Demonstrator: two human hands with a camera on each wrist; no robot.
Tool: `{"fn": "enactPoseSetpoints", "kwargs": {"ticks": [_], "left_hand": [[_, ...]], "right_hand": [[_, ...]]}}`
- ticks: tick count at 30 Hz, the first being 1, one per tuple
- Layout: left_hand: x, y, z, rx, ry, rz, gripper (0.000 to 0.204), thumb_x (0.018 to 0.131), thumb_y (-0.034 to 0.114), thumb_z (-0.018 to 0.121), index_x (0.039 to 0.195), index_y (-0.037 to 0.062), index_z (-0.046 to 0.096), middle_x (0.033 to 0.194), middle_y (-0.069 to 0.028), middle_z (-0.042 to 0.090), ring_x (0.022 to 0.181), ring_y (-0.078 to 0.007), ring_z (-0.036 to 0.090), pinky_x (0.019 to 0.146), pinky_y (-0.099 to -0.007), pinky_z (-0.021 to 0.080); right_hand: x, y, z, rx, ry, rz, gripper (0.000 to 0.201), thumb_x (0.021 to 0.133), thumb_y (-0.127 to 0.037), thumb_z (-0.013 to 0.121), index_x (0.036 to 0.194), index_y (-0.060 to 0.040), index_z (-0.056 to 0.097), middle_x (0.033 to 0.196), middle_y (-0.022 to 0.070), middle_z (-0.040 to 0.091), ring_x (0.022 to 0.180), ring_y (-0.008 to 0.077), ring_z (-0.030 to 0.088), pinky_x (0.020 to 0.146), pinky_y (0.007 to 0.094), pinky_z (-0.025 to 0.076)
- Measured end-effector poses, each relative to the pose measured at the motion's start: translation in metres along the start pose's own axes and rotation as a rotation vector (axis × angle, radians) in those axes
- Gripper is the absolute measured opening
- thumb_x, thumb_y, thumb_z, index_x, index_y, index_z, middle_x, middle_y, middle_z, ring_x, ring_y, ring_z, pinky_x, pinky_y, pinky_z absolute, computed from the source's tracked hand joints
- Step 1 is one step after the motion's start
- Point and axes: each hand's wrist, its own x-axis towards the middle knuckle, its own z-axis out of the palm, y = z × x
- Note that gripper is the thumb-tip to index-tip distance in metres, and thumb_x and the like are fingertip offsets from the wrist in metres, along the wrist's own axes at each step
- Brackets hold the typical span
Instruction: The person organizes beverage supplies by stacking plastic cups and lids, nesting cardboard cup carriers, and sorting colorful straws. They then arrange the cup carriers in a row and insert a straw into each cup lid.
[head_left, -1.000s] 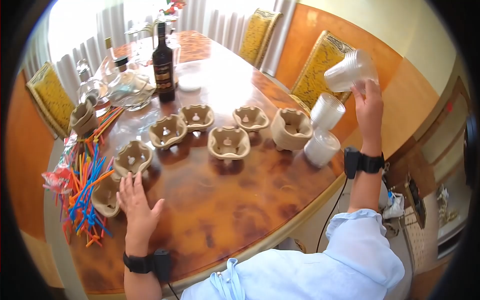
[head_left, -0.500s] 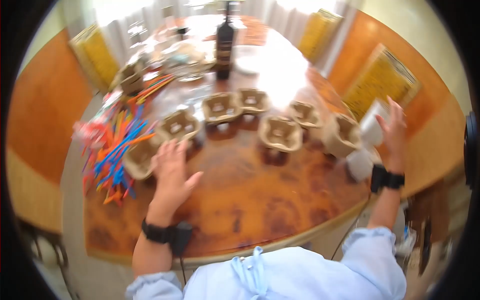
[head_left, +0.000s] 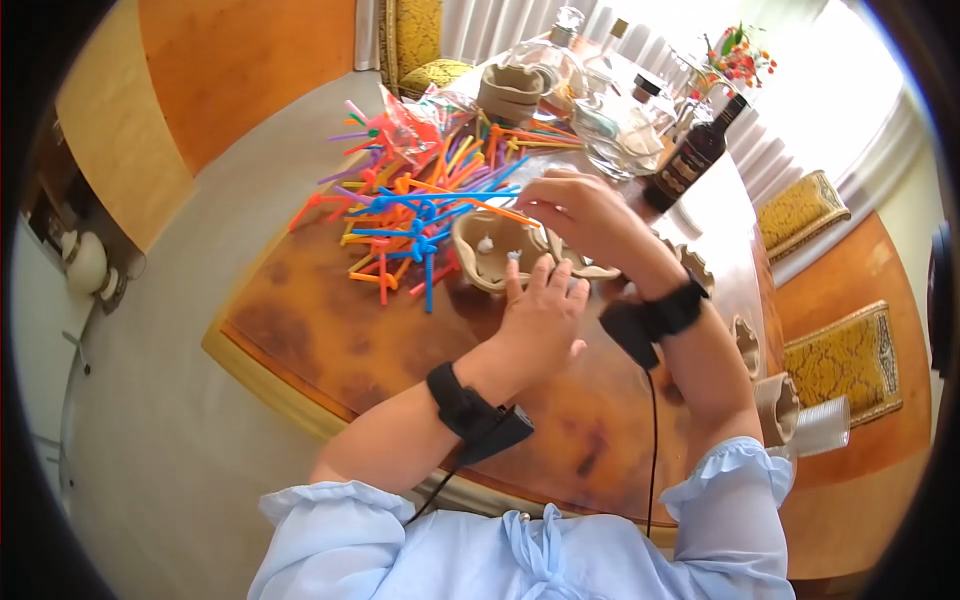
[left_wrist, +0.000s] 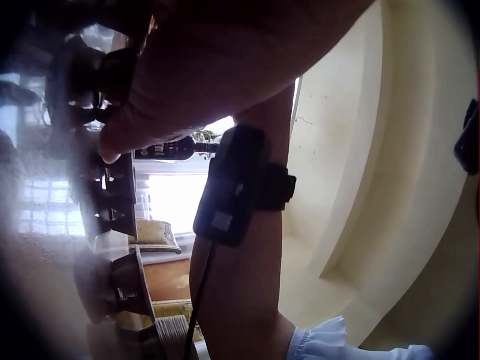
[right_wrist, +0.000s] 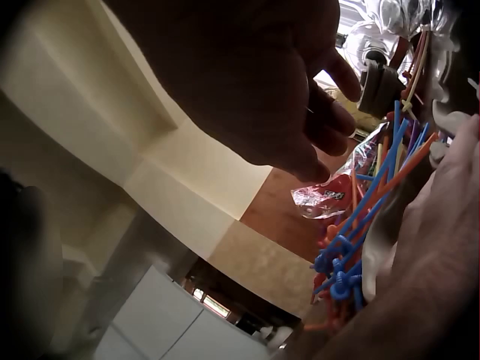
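Observation:
My left hand (head_left: 540, 315) lies with fingers spread at the near rim of a brown pulp cup holder (head_left: 468, 262), its fingertips touching the edge. Just beyond it hovers my right hand (head_left: 595, 220), palm down and fingers loosely bent, over a second holder partly hidden beneath. Orange and blue straws (head_left: 425, 215) reach close to its fingertips; in the right wrist view, the right hand (right_wrist: 277, 90) shows nothing between its fingers, with the straws (right_wrist: 367, 202) past them. The left wrist view shows the left hand (left_wrist: 202, 75) dark and close.
A red-and-clear wrapper (head_left: 410, 125) lies on the straw pile. Behind stand stacked holders (head_left: 510, 92), glass decanters (head_left: 625, 130) and a dark bottle (head_left: 697, 152). At the right are more holders (head_left: 775, 408) and clear plastic cups (head_left: 822, 428). The table edge (head_left: 270, 385) runs along the front left.
The right hand, which held clear cups a second ago, has let them go and moved left over the holders. The head view has turned left; the left hand stays by the leftmost holders.

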Motion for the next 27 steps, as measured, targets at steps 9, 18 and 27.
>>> {"fn": "enactPoseSetpoints", "kwargs": {"ticks": [9,18,27], "left_hand": [[-0.003,-0.002,-0.001,-0.045,0.015,0.075,0.066,0.072,0.035,0.071,0.126,0.0065,0.048,0.13,-0.0146,0.044,0.127,-0.0348,0.03,0.099,-0.0593,0.025],[0.006,-0.005,-0.007,-0.099,-0.06,0.079,0.062,0.07,0.033,0.074,0.121,0.0051,0.051,0.124,-0.0111,0.05,0.117,-0.0272,0.043,0.093,-0.0492,0.035],[0.007,-0.007,-0.014,-0.261,0.026,0.135,0.061,0.071,0.013,0.074,0.124,-0.0011,0.046,0.131,-0.0244,0.042,0.119,-0.0375,0.044,0.102,-0.0418,0.035]], "right_hand": [[0.066,0.059,0.058,-0.087,-0.333,0.05,0.019,0.083,-0.019,0.056,0.088,-0.0052,0.067,0.085,0.0137,0.065,0.084,0.0319,0.062,0.074,0.0407,0.048],[0.04,0.052,0.023,-0.111,-0.236,0.028,0.022,0.086,-0.017,0.058,0.102,-0.003,0.064,0.095,0.0146,0.065,0.091,0.0297,0.061,0.081,0.0381,0.048],[-0.151,-0.048,-0.087,-0.281,0.457,0.286,0.015,0.08,-0.011,0.064,0.092,-0.0029,0.064,0.089,0.0118,0.064,0.083,0.0316,0.06,0.074,0.0379,0.048]]}}
